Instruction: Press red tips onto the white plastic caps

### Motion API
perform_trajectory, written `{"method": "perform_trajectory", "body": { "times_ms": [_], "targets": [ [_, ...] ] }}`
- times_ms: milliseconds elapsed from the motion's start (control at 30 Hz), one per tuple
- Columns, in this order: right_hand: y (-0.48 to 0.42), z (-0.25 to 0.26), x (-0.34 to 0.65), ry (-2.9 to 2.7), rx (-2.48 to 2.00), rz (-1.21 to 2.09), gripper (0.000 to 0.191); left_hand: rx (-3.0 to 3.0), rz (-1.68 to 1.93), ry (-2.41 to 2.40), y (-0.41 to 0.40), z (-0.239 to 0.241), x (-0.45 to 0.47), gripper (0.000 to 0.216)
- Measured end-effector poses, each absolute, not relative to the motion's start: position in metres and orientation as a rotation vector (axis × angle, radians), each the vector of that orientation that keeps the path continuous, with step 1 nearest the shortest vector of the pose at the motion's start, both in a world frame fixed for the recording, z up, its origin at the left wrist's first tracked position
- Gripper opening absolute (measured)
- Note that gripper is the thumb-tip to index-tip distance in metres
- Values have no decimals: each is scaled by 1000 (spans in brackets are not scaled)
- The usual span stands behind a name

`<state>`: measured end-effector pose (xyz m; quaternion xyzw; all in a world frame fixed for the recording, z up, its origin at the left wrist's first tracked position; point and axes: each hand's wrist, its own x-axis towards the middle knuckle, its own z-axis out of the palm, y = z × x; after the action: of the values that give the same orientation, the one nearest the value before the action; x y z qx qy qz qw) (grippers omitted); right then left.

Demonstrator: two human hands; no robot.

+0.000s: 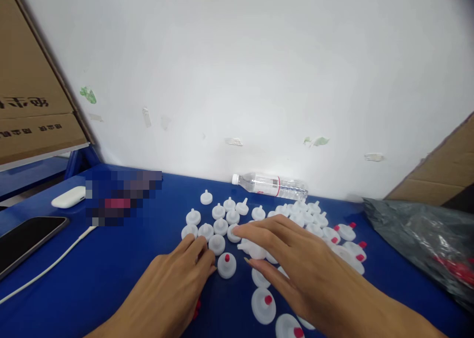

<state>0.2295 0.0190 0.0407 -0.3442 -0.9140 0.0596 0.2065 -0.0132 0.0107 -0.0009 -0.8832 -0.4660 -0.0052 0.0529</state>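
Observation:
My left hand (170, 283) rests low over the table with its fingers curled and thumb close to the index finger; what they hold, if anything, is hidden. Small red pieces (197, 308) show at its palm side. A white disc-shaped piece with a red tip (227, 265) stands just right of its thumb. My right hand (292, 259) arches over the white pieces, thumb and fingers apart. Between them lies a tilted white nozzle piece (254, 249). Several plain white nozzle pieces (220, 226) stand beyond both hands. Red-tipped white pieces (263, 306) lie below the right hand.
A clear plastic bottle (270, 185) lies along the wall. At the right is a grey plastic bag (411, 244) with red pieces in it. A phone (29, 239), a white case (68, 197) and a white cable (55, 269) lie left. Cardboard (37, 81) stands behind them.

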Motion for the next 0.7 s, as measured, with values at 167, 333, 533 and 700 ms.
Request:
{"method": "perform_trajectory", "body": {
  "times_ms": [167,333,533,700],
  "targets": [
    [19,41,229,-2570,-940,136,45,-2685,34,-1490,10,-3,-13,53],
    [19,39,229,-2565,-942,68,40,-2696,17,-1544,7,-1,-9,37],
    [21,35,229,-2584,-894,4,38,-2736,48,-1583,7,1,-6,39],
    [21,35,229,-2581,-897,6,35,-2736,-180,-1495,7,-6,-9,35]
  ]
}}
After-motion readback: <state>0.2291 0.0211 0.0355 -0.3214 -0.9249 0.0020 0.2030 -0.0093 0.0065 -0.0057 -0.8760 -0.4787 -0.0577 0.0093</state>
